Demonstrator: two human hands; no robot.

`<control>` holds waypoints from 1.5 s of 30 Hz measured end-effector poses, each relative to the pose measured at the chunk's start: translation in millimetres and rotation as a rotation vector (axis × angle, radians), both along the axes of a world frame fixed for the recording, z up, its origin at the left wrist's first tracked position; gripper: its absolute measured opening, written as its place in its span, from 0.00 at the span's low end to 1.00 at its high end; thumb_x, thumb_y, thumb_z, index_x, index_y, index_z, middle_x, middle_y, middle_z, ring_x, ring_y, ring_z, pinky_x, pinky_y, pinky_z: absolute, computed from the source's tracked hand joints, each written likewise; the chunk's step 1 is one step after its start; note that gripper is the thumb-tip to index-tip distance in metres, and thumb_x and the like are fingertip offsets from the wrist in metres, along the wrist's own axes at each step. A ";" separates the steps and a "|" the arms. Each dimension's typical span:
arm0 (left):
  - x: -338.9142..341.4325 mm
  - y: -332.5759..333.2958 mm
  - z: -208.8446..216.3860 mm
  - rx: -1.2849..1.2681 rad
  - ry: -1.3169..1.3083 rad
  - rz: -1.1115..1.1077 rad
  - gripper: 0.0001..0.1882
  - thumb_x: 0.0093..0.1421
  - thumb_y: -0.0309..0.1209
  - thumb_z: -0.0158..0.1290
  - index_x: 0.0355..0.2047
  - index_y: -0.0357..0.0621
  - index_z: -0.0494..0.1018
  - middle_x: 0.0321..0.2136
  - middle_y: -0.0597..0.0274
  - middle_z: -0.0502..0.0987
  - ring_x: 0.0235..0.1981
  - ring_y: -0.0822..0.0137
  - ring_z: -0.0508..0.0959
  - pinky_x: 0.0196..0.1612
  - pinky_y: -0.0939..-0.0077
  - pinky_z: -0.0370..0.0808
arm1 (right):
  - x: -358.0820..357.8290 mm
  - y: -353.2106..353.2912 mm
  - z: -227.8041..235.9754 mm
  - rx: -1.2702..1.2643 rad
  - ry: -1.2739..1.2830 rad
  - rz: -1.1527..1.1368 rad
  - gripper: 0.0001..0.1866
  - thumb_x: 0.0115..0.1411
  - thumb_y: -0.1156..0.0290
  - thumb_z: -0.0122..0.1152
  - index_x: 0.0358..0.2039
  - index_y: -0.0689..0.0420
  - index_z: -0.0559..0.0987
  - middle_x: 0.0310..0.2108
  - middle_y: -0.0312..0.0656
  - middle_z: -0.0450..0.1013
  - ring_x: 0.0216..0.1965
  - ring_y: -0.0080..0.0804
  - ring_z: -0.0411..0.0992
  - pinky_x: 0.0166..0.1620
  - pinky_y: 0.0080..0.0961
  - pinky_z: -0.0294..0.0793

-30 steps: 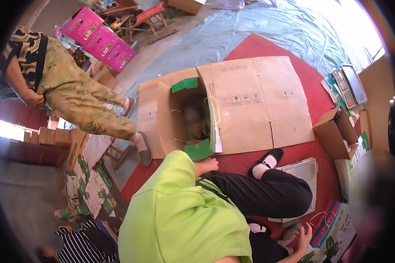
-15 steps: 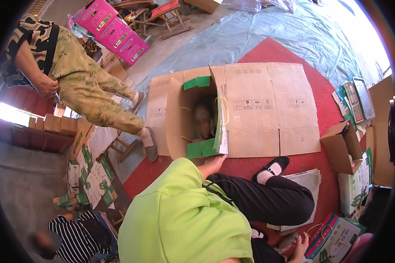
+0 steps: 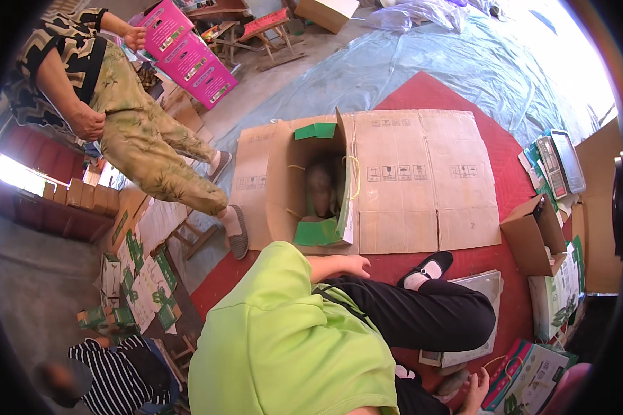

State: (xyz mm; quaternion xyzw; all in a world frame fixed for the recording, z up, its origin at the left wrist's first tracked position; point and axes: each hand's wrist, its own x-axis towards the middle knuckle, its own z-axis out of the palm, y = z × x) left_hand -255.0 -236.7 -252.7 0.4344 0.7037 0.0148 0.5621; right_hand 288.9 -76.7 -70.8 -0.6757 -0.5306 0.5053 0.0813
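Observation:
A tall carton (image 3: 279,187) with green end flaps (image 3: 316,234) and yellow cord handles (image 3: 355,173) stands with its top open on flattened cardboard. Inside it a brownish, blurred shape (image 3: 320,190) shows; I cannot make out what it is. My left hand (image 3: 356,265) is just below the carton's near right corner, apart from it, its fingers curled and no object visible in them. Low on the right, my right hand (image 3: 475,391) has its fingers apart beside a green and white gift box (image 3: 533,377) with a yellow cord (image 3: 509,361).
Flattened cardboard (image 3: 398,207) lies on a red mat (image 3: 422,93) over blue sheeting (image 3: 339,83). A person in patterned trousers (image 3: 145,145) stands at its left edge; another in stripes (image 3: 111,373) is lower left. An open brown box (image 3: 533,232) and a scale (image 3: 552,166) are at right.
My left hand has let go of the carton's near corner and moved down and slightly right. The standing person's far hand has come into view beside the pink boxes.

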 end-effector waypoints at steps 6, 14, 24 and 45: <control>18.2 36.4 129.0 -0.370 -0.428 0.069 0.40 0.56 0.64 0.45 0.59 0.47 0.64 0.62 0.57 0.59 0.61 0.58 0.61 0.60 0.64 0.61 | 17.0 -9.1 -6.5 0.071 -0.036 0.039 0.24 0.61 0.64 0.57 0.56 0.55 0.67 0.41 0.42 0.73 0.36 0.28 0.72 0.37 0.22 0.73; 37.4 53.2 86.8 -0.061 -0.530 -0.154 0.46 0.57 0.68 0.35 0.60 0.41 0.60 0.62 0.50 0.59 0.64 0.57 0.56 0.65 0.65 0.49 | 25.3 -10.0 -9.0 0.071 -0.010 0.021 0.24 0.61 0.64 0.58 0.56 0.54 0.66 0.42 0.42 0.73 0.37 0.30 0.72 0.38 0.24 0.73; 72.6 92.4 150.6 0.025 -0.729 -0.161 0.37 0.64 0.57 0.36 0.64 0.44 0.54 0.64 0.57 0.54 0.66 0.62 0.51 0.66 0.69 0.45 | 14.1 -12.4 -6.5 0.106 0.058 -0.053 0.21 0.60 0.68 0.55 0.54 0.54 0.68 0.29 0.33 0.71 0.22 0.16 0.66 0.23 0.11 0.64; 98.3 126.8 127.9 -0.260 -0.639 0.029 0.40 0.59 0.60 0.42 0.60 0.41 0.60 0.60 0.54 0.62 0.61 0.60 0.61 0.61 0.66 0.57 | 7.8 -11.4 -8.9 0.111 0.029 -0.022 0.22 0.59 0.73 0.53 0.54 0.57 0.68 0.27 0.33 0.68 0.26 0.17 0.65 0.28 0.13 0.66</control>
